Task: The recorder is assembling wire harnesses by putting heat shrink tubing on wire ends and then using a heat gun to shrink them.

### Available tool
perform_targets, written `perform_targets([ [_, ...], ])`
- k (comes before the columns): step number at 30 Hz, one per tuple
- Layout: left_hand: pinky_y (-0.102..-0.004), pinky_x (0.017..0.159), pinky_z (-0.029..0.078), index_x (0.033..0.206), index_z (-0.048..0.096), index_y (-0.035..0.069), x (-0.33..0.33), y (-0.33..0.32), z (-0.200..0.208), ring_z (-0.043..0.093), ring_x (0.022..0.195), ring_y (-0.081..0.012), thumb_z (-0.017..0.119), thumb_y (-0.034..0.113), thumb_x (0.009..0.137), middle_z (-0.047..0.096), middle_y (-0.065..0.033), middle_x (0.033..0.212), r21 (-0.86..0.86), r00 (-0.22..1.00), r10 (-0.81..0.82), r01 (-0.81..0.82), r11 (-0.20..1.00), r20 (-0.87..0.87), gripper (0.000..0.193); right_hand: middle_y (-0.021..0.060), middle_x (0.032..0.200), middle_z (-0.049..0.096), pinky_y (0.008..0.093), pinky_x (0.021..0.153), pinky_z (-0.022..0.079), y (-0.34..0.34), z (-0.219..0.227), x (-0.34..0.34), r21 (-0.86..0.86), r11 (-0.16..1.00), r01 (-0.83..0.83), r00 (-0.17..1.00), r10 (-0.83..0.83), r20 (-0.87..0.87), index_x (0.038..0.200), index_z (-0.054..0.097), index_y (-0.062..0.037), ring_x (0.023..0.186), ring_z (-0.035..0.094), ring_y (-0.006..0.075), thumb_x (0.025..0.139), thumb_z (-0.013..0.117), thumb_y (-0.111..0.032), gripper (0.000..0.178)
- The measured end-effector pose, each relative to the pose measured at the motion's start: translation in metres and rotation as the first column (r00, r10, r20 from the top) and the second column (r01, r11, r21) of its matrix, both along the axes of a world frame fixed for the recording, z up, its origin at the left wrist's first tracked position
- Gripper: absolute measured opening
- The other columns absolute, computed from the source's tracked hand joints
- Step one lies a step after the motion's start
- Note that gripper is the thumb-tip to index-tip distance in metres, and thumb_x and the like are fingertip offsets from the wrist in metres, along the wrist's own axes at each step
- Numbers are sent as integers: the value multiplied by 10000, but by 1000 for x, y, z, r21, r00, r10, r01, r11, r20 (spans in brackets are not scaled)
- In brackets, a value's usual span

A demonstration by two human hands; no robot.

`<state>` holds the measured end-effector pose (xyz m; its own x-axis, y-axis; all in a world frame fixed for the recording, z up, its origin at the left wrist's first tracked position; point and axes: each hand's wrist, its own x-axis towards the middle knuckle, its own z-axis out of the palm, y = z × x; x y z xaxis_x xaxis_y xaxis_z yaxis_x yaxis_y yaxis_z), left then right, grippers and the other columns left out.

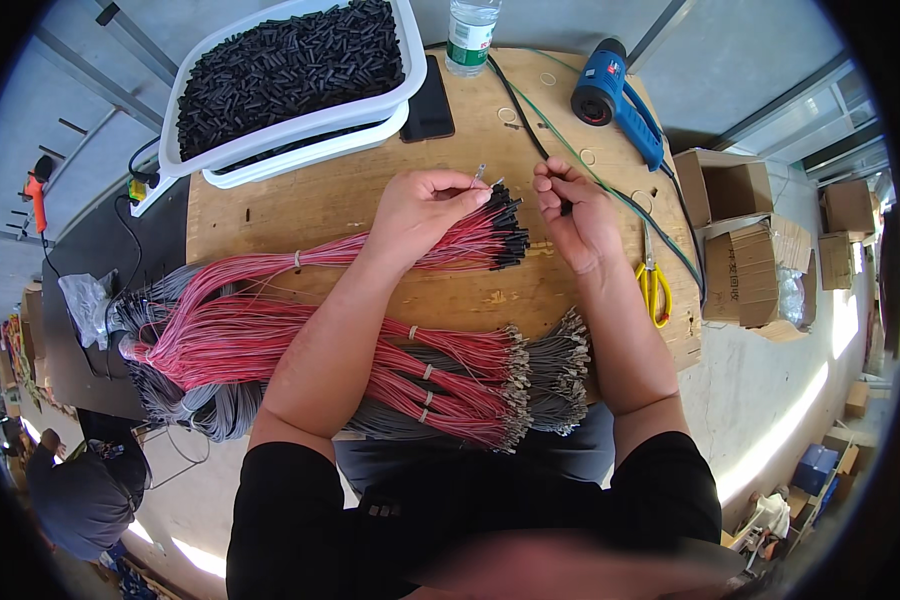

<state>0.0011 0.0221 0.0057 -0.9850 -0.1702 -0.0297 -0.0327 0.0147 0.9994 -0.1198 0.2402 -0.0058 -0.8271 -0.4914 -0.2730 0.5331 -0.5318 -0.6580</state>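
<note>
My left hand (422, 208) is closed in a pinch on thin wires, their bare metal terminals (481, 172) poking up past the fingertips. Just beneath it runs a tied bundle of red and white wires (345, 249), many of whose ends wear black sleeves (508, 232). Across a small gap, my right hand (582, 215) has its fingers curled together, and a dark bit that looks like a black sleeve (567, 207) shows against the palm. More red bundles (440, 375) with bare metal terminals lie nearer my body, over grey wire bundles (560, 375).
A white bin (415, 60) heaped with black sleeves stands at the far left. Beside it are a dark phone (430, 105) and a water bottle (470, 40). A blue heat gun (610, 95) and yellow-handled scissors (653, 290) lie right. Cardboard boxes (755, 270) stand beyond the table.
</note>
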Motion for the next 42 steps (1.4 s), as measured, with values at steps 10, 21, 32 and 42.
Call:
perform_targets([
  [10, -256, 776, 554, 1183, 778, -27, 4, 0, 5, 659, 832, -95, 778, 165, 1007, 759, -52, 981, 224, 999, -31, 26, 974, 17, 260, 141, 1056, 716, 217, 516, 345, -5, 21, 18, 127, 985, -121, 974, 142, -176, 1288, 599, 12, 599, 449, 109, 1109, 507, -53, 211],
  [21, -237, 698, 525, 1115, 767, -39, 4, 4, 14, 634, 751, -76, 786, 172, 995, 735, -33, 880, 188, 999, 13, -23, 982, 50, 243, 8, 862, 641, 197, 533, 286, -5, 28, 27, 192, 965, -177, 935, 226, -273, 1240, 734, 42, 639, 438, 58, 1058, 628, -63, 236],
  [32, -253, 748, 550, 1028, 800, -24, 0, 3, 2, 687, 807, -83, 793, 121, 963, 789, -46, 941, -46, 996, 27, -31, 998, -87, 160, -31, 842, 692, 178, 586, 361, -6, 17, 27, 240, 966, -99, 914, 183, -363, 1092, 766, -33, 665, 506, 16, 932, 784, 19, 169],
  [42, -225, 770, 551, 1025, 788, -41, 1, 2, 1, 680, 847, -60, 770, 39, 975, 771, -35, 944, -154, 990, 16, -38, 987, -139, 96, -17, 846, 711, 187, 576, 366, -8, 18, 32, 263, 960, -100, 907, 196, -373, 1060, 773, -27, 657, 521, 25, 929, 796, 10, 139],
])
